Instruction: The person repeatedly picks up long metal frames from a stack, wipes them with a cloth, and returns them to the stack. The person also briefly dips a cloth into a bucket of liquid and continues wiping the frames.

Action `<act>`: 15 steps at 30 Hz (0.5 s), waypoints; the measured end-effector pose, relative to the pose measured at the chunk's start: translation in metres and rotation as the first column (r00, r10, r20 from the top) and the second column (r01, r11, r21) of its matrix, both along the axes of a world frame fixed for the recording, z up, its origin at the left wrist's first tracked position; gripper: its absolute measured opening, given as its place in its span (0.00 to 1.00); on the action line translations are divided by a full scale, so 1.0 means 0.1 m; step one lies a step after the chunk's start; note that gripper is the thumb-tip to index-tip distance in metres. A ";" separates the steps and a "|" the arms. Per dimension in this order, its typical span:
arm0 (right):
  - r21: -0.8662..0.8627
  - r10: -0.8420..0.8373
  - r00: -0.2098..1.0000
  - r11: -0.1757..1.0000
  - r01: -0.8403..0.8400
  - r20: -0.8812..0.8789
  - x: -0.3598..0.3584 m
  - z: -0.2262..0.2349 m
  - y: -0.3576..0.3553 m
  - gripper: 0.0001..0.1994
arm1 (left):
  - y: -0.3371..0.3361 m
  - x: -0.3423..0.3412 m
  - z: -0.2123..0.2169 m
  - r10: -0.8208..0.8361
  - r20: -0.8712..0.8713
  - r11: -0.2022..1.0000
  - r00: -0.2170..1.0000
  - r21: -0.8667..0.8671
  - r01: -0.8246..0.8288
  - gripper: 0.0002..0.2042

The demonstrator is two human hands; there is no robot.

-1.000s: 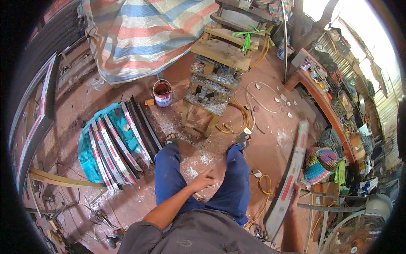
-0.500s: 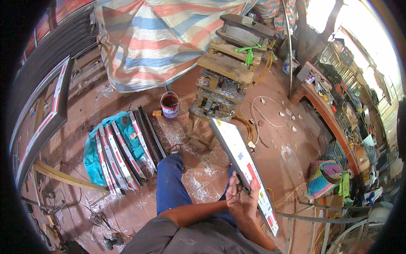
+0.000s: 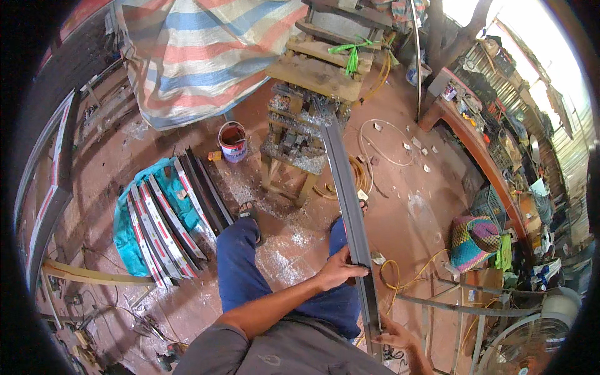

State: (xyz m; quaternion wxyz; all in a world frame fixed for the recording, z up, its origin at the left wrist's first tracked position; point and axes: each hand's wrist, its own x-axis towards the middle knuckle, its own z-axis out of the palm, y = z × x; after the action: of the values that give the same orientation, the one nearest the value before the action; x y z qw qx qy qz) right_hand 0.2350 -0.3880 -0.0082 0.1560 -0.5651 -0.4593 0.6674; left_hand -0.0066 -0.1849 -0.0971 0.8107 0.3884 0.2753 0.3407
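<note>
A long dark grey grooved profile bar (image 3: pixel 348 187) runs slantwise away from my body, its channelled side facing up. My left hand (image 3: pixel 340 270) is closed round it near its middle, with the thumb across the top. Close to the bar's near end, my right hand (image 3: pixel 398 337) grips its right edge; some of its fingers are hidden beneath. The far end lies over a wooden stand (image 3: pixel 294 155) littered with pale shavings. On the floor to the left, several similar profile pieces (image 3: pixel 164 219) with white and red film lie partly over a turquoise sheet (image 3: pixel 125 244).
A paint bucket (image 3: pixel 233 142) stands left of the stand, before a striped tarp (image 3: pixel 200 69). At right are a woven bag (image 3: pixel 473 245), a cluttered bench (image 3: pixel 478 147) and a fan (image 3: pixel 525 350). Coiled hose (image 3: pixel 390 142) and yellow cable (image 3: pixel 406 284) lie on the floor. A bent frame (image 3: pixel 59 181) leans at left.
The bar has been turned from its white, red-printed face to its grey grooved side, its far end now over the stand. My hands have moved apart along it, the right toward the near end.
</note>
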 end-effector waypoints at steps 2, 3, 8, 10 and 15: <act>-0.089 -0.131 0.962 0.990 0.113 -0.238 0.03 -0.24 -0.15 0.56 | 0.05 0.01 0.04 0.049 -0.026 0.996 0.998 0.080 -0.047 0.34; -0.107 -0.185 0.948 0.981 0.162 -0.260 0.04 -0.34 -0.18 0.55 | 0.10 0.01 0.07 0.083 -0.047 0.993 0.995 0.092 -0.078 0.34; -0.009 -0.312 0.926 0.948 0.317 -0.214 -0.02 -0.43 -0.15 0.52 | 0.57 -0.14 0.31 0.166 -0.181 0.985 0.969 0.088 -0.152 0.31; -0.048 -0.355 0.898 0.933 0.356 -0.260 -0.10 -0.33 -0.05 0.50 | 0.69 -0.15 0.45 0.215 -0.156 0.972 0.964 0.130 -0.195 0.29; -0.054 -0.425 0.837 0.899 0.435 -0.343 -0.28 -0.09 0.25 0.38 | 0.95 -0.13 0.63 0.279 -0.263 0.953 0.924 0.190 -0.234 0.30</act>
State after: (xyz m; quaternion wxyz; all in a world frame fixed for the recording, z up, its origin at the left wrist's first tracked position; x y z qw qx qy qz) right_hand 0.2073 -0.3629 -0.0175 0.3875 -0.5251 -0.2948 0.6980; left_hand -0.0199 -0.0903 -0.0342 0.6779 0.4558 0.4110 0.4047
